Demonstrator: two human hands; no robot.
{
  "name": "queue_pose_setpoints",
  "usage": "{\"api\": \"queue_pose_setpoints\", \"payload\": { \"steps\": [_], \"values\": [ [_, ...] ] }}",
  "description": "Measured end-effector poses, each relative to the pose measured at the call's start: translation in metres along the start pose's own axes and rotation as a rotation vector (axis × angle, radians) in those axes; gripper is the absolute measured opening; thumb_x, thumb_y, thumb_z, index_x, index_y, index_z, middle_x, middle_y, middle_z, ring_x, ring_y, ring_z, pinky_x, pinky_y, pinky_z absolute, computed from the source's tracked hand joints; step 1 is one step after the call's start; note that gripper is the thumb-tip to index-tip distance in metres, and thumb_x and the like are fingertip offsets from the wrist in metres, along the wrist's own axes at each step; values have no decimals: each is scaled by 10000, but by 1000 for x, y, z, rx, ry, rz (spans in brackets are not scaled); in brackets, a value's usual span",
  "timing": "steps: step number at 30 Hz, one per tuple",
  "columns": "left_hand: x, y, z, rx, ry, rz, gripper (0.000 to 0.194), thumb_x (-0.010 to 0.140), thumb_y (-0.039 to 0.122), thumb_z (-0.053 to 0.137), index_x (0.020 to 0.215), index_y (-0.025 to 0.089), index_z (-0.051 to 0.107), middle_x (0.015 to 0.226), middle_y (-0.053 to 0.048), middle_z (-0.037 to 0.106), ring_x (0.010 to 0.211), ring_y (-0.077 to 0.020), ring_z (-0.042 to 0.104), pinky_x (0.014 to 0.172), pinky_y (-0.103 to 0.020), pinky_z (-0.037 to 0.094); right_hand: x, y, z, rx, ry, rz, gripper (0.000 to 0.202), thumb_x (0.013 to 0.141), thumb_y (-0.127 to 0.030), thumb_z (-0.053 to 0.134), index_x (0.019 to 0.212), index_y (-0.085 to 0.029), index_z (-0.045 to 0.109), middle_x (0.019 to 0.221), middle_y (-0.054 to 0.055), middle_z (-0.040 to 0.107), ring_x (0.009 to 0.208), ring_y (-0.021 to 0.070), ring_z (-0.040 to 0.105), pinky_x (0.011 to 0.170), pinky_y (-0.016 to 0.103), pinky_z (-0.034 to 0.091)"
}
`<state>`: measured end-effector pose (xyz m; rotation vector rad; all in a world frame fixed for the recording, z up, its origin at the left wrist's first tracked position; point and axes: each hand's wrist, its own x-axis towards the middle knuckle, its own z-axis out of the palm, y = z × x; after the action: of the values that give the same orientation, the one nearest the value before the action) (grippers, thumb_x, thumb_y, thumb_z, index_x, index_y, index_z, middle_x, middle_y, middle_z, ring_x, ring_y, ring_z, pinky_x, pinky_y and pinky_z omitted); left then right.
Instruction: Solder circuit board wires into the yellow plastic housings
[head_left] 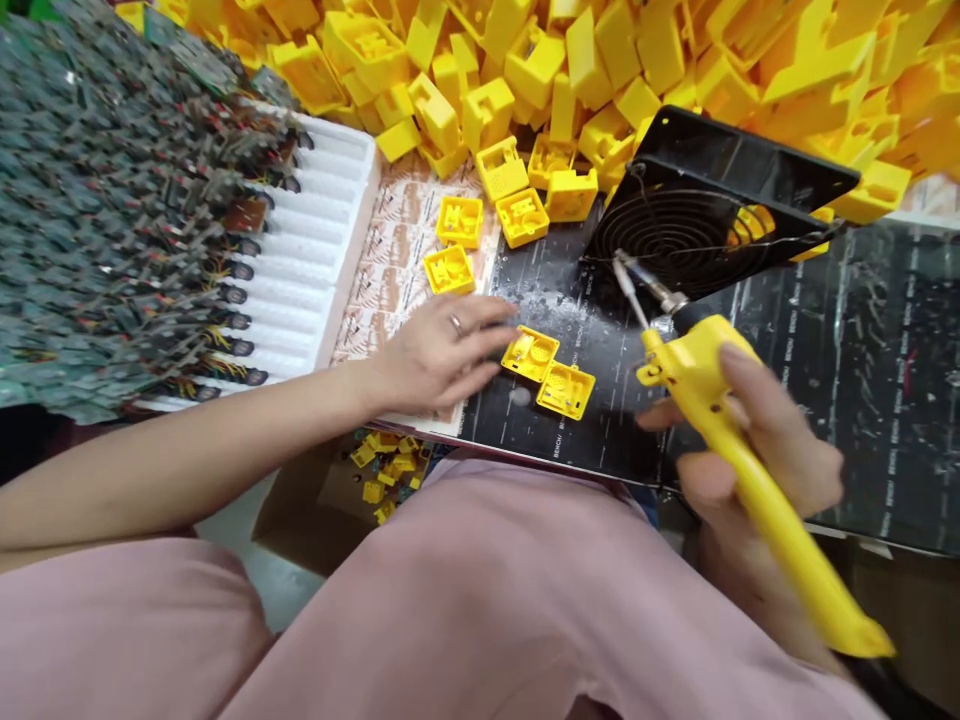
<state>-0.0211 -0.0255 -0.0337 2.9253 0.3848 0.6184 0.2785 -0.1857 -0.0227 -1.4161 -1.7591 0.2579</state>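
Well, at the far left from where I stand there is a dense pile of green circuit boards (127, 210), its edge spilling onto a white ribbed foam tray (322, 215). Below the bench edge, an open carton (296, 505) holds small yellow pieces (386, 465). Right of the tray, two yellow casings (459, 222) lie open side up on a patterned sheet (394, 215). The left hand (454, 350), with a ring on one finger, reaches in palm down; its fingers are nearly straight and a little spread, gripping nothing, the tips right at the edge of the left open casing (529, 353), though I cannot tell whether they press on it. The right open casing (566, 390) sits against that one, both on the black mat (615, 345) near the front edge. Behind, a big heap of yellow housings (525, 75) runs along the back, and a black fan (675, 240) leans on the mat before it. Nearest the right, the right hand (780, 440), somewhat blurred, has its fingers curled firmly around a yellow soldering iron (787, 550), its metal tip pointing up and left toward the fan, well apart from the two casings.
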Motion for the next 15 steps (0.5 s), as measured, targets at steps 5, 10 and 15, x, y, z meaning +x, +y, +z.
{"api": "queue_pose_setpoints", "payload": {
  "steps": [5,10,15],
  "values": [
    [13,4,1,-81,-89,-166,440,1063,348,507,1444,137,565,1469,-190,636,1345,-305,624,1102,-477,528,28,-9,11,-148,-196,-227,145,998,-205,711,1143,-212,714,819,0,751,655,127,688,640,237,521],
    [35,9,6,10,-353,-125,565,1039,446,569,1439,48,597,1318,-226,696,1178,-355,680,990,-475,557,27,3,31,-165,-272,-282,382,987,-472,724,1239,-203,624,926,55,719,807,212,687,729,321,556],
    [31,2,-14,-11,-460,-90,467,1023,365,602,1411,106,633,1276,-179,703,1087,-298,705,936,-397,557,19,5,40,-242,-226,-319,228,1034,-298,652,1227,-211,565,886,24,686,779,191,651,741,300,542]
  ]
}}
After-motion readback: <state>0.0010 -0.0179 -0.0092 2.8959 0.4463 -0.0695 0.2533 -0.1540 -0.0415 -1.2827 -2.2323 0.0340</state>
